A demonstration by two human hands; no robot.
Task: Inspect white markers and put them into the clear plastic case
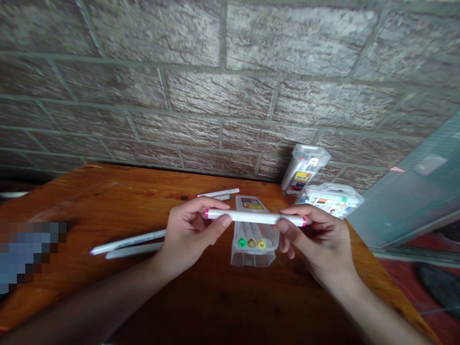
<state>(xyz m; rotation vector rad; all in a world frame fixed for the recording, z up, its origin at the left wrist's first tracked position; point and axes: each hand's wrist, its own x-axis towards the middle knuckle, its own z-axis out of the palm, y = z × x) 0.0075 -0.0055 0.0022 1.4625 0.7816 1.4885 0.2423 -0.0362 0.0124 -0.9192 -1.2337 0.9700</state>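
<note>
A white marker with pink ends (253, 217) is held level between my two hands. My left hand (192, 232) pinches its left end between thumb and fingers. On the right end, my right hand (316, 237) closes its thumb and forefinger. Behind and below the marker lies a clear plastic case (253, 258) holding a green-ended marker (242, 243), a brown-ended marker (251, 243) and a yellow-ended marker (261, 244).
Two markers (219, 193) lie behind my left hand, and two more (125, 243) lie left of it on the wooden table (143, 187). A clear case (304, 170) stands by the brick wall (251, 96); another case (330, 199) is beside it.
</note>
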